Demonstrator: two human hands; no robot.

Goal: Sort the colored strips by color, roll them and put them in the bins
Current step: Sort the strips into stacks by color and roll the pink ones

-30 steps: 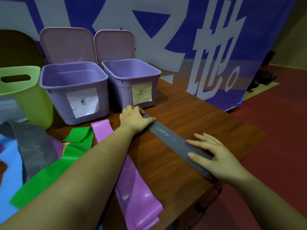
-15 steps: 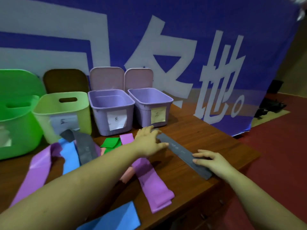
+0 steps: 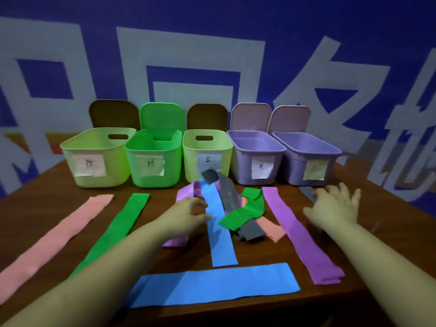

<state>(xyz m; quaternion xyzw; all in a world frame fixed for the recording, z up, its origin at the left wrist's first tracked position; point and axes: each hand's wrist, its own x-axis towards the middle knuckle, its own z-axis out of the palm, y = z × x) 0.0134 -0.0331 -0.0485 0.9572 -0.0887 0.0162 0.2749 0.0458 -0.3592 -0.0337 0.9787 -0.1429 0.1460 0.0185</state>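
Five open plastic bins (image 3: 207,155) line the rear of the wooden worktop (image 3: 377,234); flat pink strip (image 3: 54,234) and green strip (image 3: 113,232) lie left; left hand (image 3: 188,215), grip half-curled, touches the upright blue strip (image 3: 218,230) in the central pile; right hand (image 3: 335,208), grip released, fingers spread, hovers beside the long purple strip (image 3: 299,234).

Your wooden table (image 3: 389,223) carries five labelled bins (image 3: 155,159) beyond both hands, flat pink strip (image 3: 54,234) left of left hand (image 3: 186,215), blue strip (image 3: 212,287) nearest you
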